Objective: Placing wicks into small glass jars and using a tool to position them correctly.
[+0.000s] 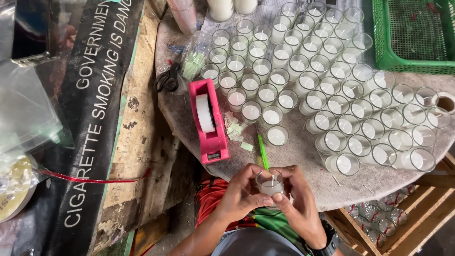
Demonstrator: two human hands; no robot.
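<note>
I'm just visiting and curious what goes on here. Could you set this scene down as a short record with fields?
Left hand: left hand grips the small glass candle from its side
Right hand: right hand holds the same glass, thumb on its front
Candle: clear glass, white wax, wick upright
Table: round table covered with rows of glass candles
Near the hands: pink tape dispenser, green pen, black scissors
Far corner: green plastic basket
Below table: wooden crate holding wrapped candles

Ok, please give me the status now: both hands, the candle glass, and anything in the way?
Left hand and right hand both gripping one candle glass. Held at table edge. Green pen just ahead; path open.
</note>
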